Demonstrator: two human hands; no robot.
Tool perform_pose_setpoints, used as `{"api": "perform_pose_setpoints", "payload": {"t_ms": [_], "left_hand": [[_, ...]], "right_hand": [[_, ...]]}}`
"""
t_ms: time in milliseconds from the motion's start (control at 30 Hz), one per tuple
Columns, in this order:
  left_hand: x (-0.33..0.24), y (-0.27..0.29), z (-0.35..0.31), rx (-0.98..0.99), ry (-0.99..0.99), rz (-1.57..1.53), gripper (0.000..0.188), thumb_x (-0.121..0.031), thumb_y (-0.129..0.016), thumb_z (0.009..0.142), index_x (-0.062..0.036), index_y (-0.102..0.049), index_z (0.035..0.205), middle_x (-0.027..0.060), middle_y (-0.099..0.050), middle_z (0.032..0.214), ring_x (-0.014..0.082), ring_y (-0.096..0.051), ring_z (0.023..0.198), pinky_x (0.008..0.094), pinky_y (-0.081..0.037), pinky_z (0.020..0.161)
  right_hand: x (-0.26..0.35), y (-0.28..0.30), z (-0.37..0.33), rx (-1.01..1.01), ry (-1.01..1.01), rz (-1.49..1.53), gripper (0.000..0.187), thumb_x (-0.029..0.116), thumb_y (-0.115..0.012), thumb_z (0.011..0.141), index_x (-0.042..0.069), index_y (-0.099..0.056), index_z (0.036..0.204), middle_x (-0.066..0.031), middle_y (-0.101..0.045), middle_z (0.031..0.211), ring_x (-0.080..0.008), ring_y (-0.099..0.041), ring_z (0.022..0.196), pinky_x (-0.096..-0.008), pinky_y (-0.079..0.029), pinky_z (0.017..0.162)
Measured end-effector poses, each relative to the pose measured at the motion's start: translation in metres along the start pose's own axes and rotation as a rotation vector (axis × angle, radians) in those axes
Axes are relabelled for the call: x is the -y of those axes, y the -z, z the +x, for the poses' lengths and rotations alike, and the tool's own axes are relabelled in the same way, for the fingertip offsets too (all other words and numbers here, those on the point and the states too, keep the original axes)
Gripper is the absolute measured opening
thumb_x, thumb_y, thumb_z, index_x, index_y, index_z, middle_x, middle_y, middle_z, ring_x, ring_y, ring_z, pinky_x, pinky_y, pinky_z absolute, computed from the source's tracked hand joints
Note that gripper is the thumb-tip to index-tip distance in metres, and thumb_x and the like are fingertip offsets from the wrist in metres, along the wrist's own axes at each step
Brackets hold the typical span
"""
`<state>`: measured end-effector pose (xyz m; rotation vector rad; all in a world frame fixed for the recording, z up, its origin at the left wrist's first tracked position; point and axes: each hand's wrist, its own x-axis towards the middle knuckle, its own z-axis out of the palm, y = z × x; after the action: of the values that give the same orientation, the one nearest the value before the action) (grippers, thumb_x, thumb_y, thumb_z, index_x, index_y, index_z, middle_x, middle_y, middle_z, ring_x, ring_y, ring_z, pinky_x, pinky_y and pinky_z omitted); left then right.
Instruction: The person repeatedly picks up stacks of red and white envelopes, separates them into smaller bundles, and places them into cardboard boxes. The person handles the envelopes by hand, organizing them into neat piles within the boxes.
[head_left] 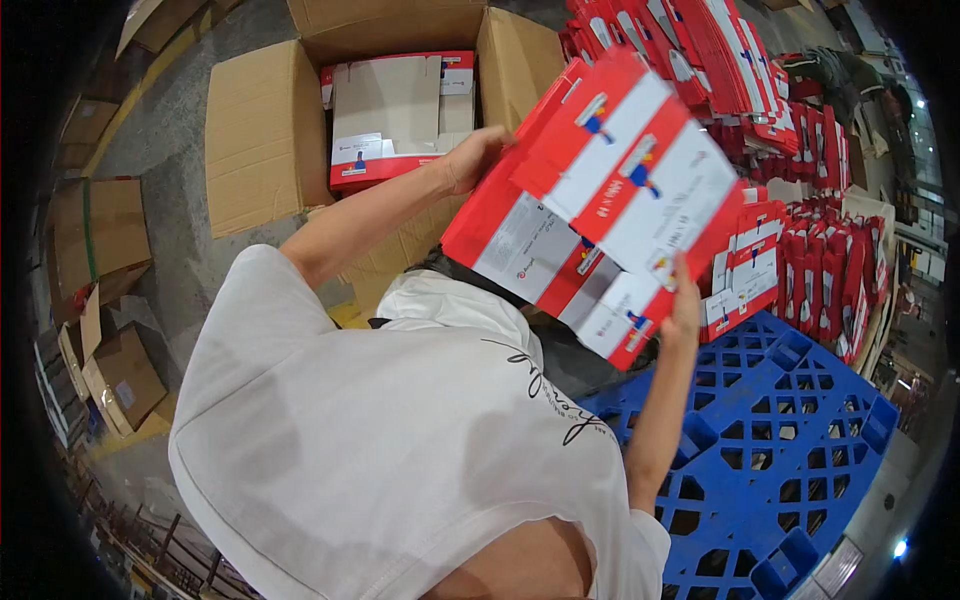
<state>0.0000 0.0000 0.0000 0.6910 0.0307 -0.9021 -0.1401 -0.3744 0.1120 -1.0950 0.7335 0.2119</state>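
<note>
A batch of flattened red-and-white cartons is held up before me, tilted, its sheets fanned slightly out of line. My left hand is closed on its left edge, fingers partly hidden behind the cardboard. At the lower right edge my right hand grips the batch, thumb on the front face. Left of the batch stands an open brown cardboard box with its flaps spread. Inside it lie more flattened cartons, the upper ones showing grey-brown undersides.
A blue plastic pallet lies at the right. Behind it, large stacks of red-and-white flattened cartons stand on edge and lean together. Brown cardboard boxes sit along the left side on the grey floor.
</note>
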Motion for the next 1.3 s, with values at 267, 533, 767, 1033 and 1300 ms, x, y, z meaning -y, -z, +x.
{"api": "perform_pose_setpoints", "payload": {"t_ms": [267, 533, 767, 1033, 1300], "left_hand": [[-0.019, -0.008, 0.000, -0.168, 0.103, 0.179, 0.066, -0.025, -0.075, 0.095, 0.0006, -0.045, 0.147, 0.0166, -0.062, 0.139, 0.0214, -0.066, 0.120, 0.0397, -0.056, 0.103], [-0.002, -0.007, 0.002, -0.219, -0.053, 0.185, 0.068, -0.027, -0.074, 0.094, 0.0093, -0.044, 0.144, 0.0224, -0.062, 0.134, 0.0239, -0.067, 0.117, 0.0384, -0.058, 0.097], [-0.050, 0.005, -0.064, -0.461, -0.161, 0.094, 0.064, -0.029, -0.074, 0.095, 0.0049, -0.050, 0.143, 0.0190, -0.067, 0.128, 0.0203, -0.072, 0.107, 0.0358, -0.061, 0.091], [-0.089, 0.155, -0.165, -0.784, -0.084, -0.153, 0.050, -0.029, -0.074, 0.095, 0.0063, -0.061, 0.128, 0.0201, -0.073, 0.117, 0.0272, -0.076, 0.096, 0.0461, -0.063, 0.087], [-0.056, 0.278, -0.134, -1.085, -0.302, 0.206, 0.063, -0.026, -0.081, 0.090, 0.0017, -0.053, 0.140, 0.0139, -0.069, 0.127, 0.0235, -0.067, 0.115, 0.0420, -0.056, 0.099]], "right_hand": [[-0.024, -0.038, 0.024, -0.167, 0.135, -0.360, 0.061, 0.022, -0.078, 0.095, -0.004, -0.052, 0.143, -0.0165, -0.065, 0.133, -0.0230, -0.067, 0.113, -0.0387, -0.057, 0.095], [-0.055, -0.010, 0.005, -0.133, 0.057, -0.184, 0.052, 0.031, -0.063, 0.105, -0.007, -0.053, 0.139, -0.0181, -0.066, 0.130, -0.0230, -0.069, 0.111, -0.0367, -0.059, 0.090], [0.014, -0.126, 0.003, 0.111, 0.180, -0.361, 0.043, 0.026, -0.062, 0.104, -0.008, -0.060, 0.130, -0.0149, -0.071, 0.119, -0.0187, -0.071, 0.100, -0.0311, -0.058, 0.085], [-0.055, -0.300, 0.131, 0.390, -0.106, -0.560, 0.052, 0.032, -0.072, 0.096, -0.011, -0.063, 0.125, -0.0164, -0.072, 0.114, -0.0206, -0.072, 0.094, -0.0349, -0.059, 0.079], [-0.143, -0.313, 0.248, 0.343, 0.045, -0.915, 0.062, 0.030, -0.074, 0.093, -0.012, -0.055, 0.134, -0.0226, -0.070, 0.122, -0.0293, -0.069, 0.110, -0.0404, -0.056, 0.094]]}}
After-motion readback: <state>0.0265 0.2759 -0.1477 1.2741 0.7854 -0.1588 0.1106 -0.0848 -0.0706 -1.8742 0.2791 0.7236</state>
